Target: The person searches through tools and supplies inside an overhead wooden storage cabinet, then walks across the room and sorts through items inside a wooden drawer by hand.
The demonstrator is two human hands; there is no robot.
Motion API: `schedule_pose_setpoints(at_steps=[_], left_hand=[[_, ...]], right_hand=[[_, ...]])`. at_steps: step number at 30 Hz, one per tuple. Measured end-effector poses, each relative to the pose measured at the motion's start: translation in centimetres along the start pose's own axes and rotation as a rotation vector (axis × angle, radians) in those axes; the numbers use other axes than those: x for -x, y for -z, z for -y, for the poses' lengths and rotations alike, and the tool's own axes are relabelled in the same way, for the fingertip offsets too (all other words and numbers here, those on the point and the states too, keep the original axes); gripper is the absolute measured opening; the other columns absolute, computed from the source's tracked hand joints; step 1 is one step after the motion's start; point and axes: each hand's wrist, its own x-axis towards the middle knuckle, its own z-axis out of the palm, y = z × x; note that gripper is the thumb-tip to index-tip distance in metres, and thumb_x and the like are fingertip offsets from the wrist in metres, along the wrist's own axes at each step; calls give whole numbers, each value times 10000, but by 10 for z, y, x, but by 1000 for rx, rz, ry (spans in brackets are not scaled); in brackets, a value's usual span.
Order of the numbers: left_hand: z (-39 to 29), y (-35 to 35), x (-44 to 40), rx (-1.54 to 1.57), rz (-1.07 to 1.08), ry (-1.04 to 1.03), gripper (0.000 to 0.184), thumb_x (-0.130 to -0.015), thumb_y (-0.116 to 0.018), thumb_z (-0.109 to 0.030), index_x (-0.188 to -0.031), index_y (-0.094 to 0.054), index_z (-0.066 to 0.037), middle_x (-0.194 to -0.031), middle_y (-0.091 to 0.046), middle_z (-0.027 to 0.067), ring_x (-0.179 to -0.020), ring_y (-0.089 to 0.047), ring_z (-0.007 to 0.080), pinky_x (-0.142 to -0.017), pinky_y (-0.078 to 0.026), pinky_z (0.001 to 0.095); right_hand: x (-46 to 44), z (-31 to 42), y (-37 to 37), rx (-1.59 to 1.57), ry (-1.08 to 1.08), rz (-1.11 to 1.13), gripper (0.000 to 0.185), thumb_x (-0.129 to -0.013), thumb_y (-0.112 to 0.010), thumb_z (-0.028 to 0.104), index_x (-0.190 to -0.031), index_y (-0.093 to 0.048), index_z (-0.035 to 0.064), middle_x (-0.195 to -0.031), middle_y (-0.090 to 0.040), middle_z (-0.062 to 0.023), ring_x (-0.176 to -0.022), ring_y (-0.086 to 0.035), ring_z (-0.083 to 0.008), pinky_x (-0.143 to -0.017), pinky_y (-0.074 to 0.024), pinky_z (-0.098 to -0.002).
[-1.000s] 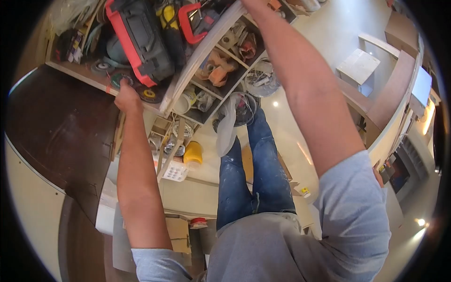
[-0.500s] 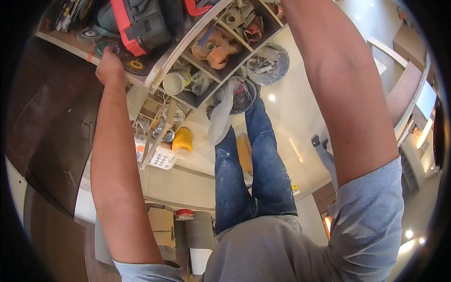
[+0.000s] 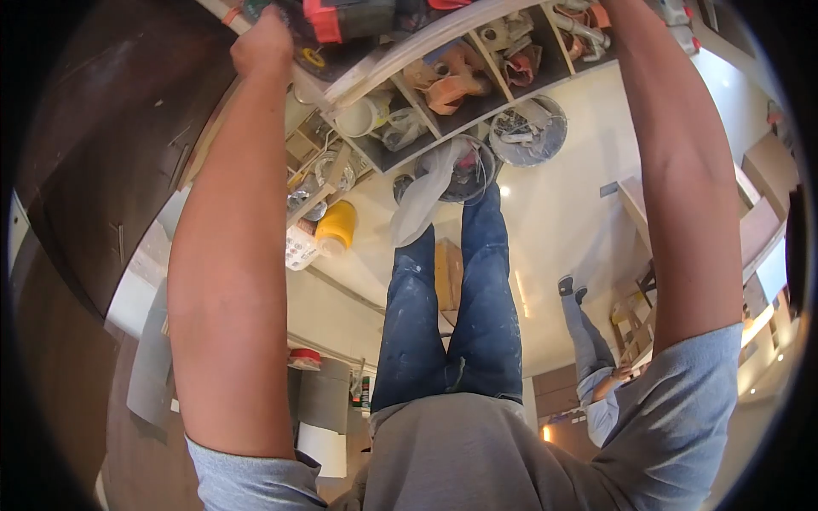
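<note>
At the far L, your L hand (image 3: 262,47) is at the edge of the light-wood compartmented shelf unit (image 3: 409,44), by a dark green round disc (image 3: 256,7); can't tell if it's clamped. Your R hand's out of view, so can't tell its state. The unit's far-centre, w/ a red-&-black plastic case (image 3: 349,19) on it & a grey round bucket (image 3: 550,150) nearby.

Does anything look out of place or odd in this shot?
Yes, mildly: a whitish, translucent sheet hangs out over the rim of the bucket, trailing toward the person's jeans instead of lying inside. I see no clear spill or damage.
</note>
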Motion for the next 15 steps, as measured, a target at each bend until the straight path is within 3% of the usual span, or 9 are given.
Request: schedule_pose_setpoints(at_steps=[4, 8, 11, 15], left_hand=[[-6, 3, 13, 8, -44, -5, 775, -799, -760, -495, -1229, -662, 141, -1324, -673, 236, -1174, -668, 283, -1011, -507, 353], [-12, 7, 25, 29, -53, -42, 601, -829, -669, -451, -1110, -730, 77, -1138, -719, 301, -1101, -706, 379, -948, -523, 451], [-11, 7, 24, 26, -49, -46, 590, -825, -661, -452, -1089, -737, 70, -1122, -724, 293, -1089, -708, 379, -938, -526, 453], [-13, 11, 30, 57, -42, -63, 583, -813, -676, -452, -1066, -742, 69, -1111, -728, 288, -1081, -710, 380, -931, -529, 447]], right_hand=[[-16, -3, -10, 133, -17, -43, 655, -760, -660, 488, -1142, -741, -38, -1166, -725, -274, -1142, -688, -402, -996, -519, -448], [-16, -2, -12, 140, -27, -61, 674, -753, -658, 498, -1160, -740, -33, -1214, -705, -287, -1187, -666, -404, -1015, -505, -459], [-16, -5, -14, 124, 9, -104, 582, -765, -663, 454, -1080, -769, -25, -1099, -752, -248, -1070, -719, -367, -935, -541, -434], [-9, -8, -7, -42, 68, 17, 525, -777, -658, 438, -1008, -775, -19, -992, -762, -209, -963, -729, -327, -867, -548, -413]])
